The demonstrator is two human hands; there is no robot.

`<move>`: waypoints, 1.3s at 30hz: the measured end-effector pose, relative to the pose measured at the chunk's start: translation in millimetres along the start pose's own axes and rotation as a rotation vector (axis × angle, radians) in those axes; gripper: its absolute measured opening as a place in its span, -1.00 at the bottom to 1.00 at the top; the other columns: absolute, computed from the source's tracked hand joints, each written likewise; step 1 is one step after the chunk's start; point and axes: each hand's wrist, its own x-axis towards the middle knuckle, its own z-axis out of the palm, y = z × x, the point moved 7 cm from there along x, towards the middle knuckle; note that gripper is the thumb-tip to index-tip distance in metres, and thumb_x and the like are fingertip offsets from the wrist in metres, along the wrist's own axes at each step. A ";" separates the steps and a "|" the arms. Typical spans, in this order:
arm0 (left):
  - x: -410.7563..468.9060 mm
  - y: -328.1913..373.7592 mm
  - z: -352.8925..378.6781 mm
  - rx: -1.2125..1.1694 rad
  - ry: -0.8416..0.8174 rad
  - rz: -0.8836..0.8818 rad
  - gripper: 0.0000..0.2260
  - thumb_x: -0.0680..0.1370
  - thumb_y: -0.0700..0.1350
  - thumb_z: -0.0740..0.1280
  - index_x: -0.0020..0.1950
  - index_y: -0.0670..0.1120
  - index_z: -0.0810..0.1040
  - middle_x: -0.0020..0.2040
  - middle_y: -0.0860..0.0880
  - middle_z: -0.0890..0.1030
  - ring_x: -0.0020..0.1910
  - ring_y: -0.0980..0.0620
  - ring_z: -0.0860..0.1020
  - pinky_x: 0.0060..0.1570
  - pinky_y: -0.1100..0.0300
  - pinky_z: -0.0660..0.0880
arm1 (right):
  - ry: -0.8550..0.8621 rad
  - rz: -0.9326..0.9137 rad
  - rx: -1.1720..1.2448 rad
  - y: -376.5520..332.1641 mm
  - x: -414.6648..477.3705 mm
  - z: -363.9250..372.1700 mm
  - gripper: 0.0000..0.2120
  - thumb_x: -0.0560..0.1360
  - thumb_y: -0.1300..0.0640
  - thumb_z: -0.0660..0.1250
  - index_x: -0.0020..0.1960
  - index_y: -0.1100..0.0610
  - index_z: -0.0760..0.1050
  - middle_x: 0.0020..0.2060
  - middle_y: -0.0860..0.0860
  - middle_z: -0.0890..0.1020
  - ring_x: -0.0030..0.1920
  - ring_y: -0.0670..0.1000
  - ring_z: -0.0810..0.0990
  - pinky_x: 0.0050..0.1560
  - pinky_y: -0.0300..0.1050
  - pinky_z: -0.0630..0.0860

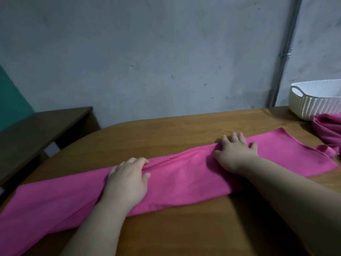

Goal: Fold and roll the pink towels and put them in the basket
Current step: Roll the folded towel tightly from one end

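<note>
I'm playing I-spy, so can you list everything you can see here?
long pink towel folded into a strip: one, pink, across the table
crumpled pink towel: one, pink, right, in front of the basket
white woven basket: one, white, table's far right
brown wooden table: one, brown, under towels and basket
dark wooden bench: one, dark brown, left
grey metal pipe: one, grey, on the wall
left hand grip: one, on the strip's middle
right hand grip: one, fingers spread, pressing the strip
</note>
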 end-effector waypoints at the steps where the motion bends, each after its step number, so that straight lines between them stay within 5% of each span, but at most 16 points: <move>1: -1.2 -6.5 -0.8 -0.016 0.002 -0.013 -0.67 0.63 0.05 0.27 0.40 0.18 0.40 0.36 0.14 0.47 0.36 0.06 0.43 0.40 0.03 0.33 | 0.003 -0.087 0.017 -27.5 -6.7 4.4 -0.43 0.56 -0.13 0.10 0.55 -0.02 0.21 0.58 0.10 0.12 0.62 0.13 -0.07 0.50 0.43 -0.04; 4: -3.7 -21.2 -0.3 -0.109 0.017 -0.021 -0.68 0.63 -0.01 0.29 0.38 0.16 0.44 0.33 0.14 0.48 0.33 0.06 0.44 0.35 0.02 0.41 | 0.002 -0.248 0.075 -103.7 -25.4 17.0 -0.57 0.52 0.03 0.15 0.38 0.01 0.39 0.45 0.05 0.29 0.57 0.13 0.08 0.45 0.51 0.01; 9: 1.4 -36.7 0.4 -0.180 0.120 0.006 -0.78 0.63 -0.03 0.27 0.26 0.14 0.55 0.15 0.12 0.52 0.20 0.04 0.48 0.21 0.02 0.48 | 0.076 -0.264 0.118 -157.9 -31.2 24.3 -0.70 0.53 -0.06 0.17 0.19 0.02 0.47 0.22 0.03 0.47 0.42 0.11 0.32 0.48 0.47 0.01; 20: 18.9 -58.8 -9.5 -0.230 0.186 -0.163 -0.87 0.64 -0.05 0.25 -0.06 0.07 0.56 -0.20 0.11 0.61 -0.11 0.02 0.56 -0.11 0.03 0.54 | 0.067 -0.294 0.033 -154.3 -15.8 25.1 -0.64 0.64 -0.09 0.00 0.28 -0.08 0.49 0.53 0.02 0.23 0.62 0.15 -0.09 0.49 0.47 -0.19; 25: 25.2 -60.6 -2.4 -0.175 0.190 -0.183 -0.89 0.63 0.03 0.29 0.03 0.12 0.63 0.00 0.12 0.63 0.07 0.01 0.58 0.14 0.02 0.47 | 0.082 -0.230 -0.035 -150.0 -10.4 34.9 -0.54 0.63 -0.22 -0.03 0.28 0.00 0.47 0.49 0.08 0.28 0.59 0.20 -0.03 0.47 0.51 -0.17; 29: 26.3 -66.0 -1.4 -0.060 0.204 -0.259 -0.88 0.62 0.07 0.30 0.09 0.16 0.61 0.09 0.12 0.58 0.16 0.01 0.52 0.14 0.02 0.34 | 0.077 -0.153 -0.039 -143.5 -8.2 35.9 -0.43 0.61 -0.32 -0.02 0.37 0.06 0.37 0.62 0.16 0.01 0.61 0.25 -0.20 0.46 0.49 -0.25; 35: 26.4 -68.4 -2.4 -0.074 0.199 -0.298 -0.80 0.61 0.07 0.33 0.23 0.13 0.54 0.10 0.13 0.63 0.16 0.03 0.56 0.20 0.01 0.36 | 0.094 -0.130 -0.017 -140.4 -8.2 36.4 -0.38 0.60 -0.34 -0.02 0.42 0.06 0.35 0.61 0.18 0.05 0.61 0.26 -0.17 0.47 0.49 -0.26; 39: 18.3 -81.6 -11.1 -0.053 0.185 -0.329 -0.84 0.58 0.02 0.38 0.16 0.17 0.59 0.12 0.11 0.56 0.11 0.03 0.55 0.19 0.00 0.49 | 0.087 -0.121 -0.003 -139.1 -7.6 36.9 -0.37 0.58 -0.36 -0.01 0.43 0.05 0.33 0.61 0.17 0.06 0.61 0.25 -0.16 0.48 0.46 -0.25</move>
